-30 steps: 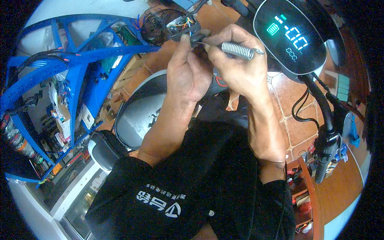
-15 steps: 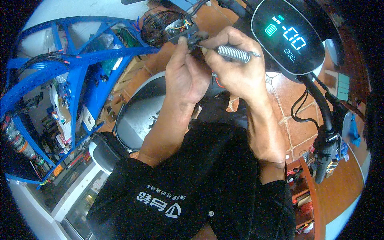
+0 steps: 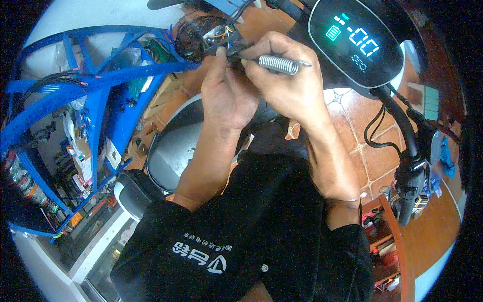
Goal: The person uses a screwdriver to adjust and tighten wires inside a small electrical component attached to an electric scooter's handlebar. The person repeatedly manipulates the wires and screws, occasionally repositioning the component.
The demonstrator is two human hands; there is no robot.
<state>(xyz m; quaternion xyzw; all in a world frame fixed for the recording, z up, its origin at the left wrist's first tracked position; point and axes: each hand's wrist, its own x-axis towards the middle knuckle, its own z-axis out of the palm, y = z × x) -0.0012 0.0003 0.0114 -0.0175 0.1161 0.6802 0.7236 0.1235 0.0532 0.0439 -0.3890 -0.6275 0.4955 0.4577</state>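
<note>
My right hand grips a silver coiled spring with a thin hooked end, its fingers pinching close to a small black part. My left hand pinches that black part from below with its thumb raised. Just beyond the fingertips is an opened dark housing with orange, white and other thin wires. Exactly where the spring's inner end touches is hidden by my fingers.
A lit scooter dashboard and handlebar are at right, above tiled floor. At left stands a blue rack with parts and wires. A black seat-like shape lies below, and a wooden cabinet is at lower right.
Both my hands have shifted slightly left in the picture, the right one a little more, and the red wire loop below them is now covered. The dashboard also appears further left.
</note>
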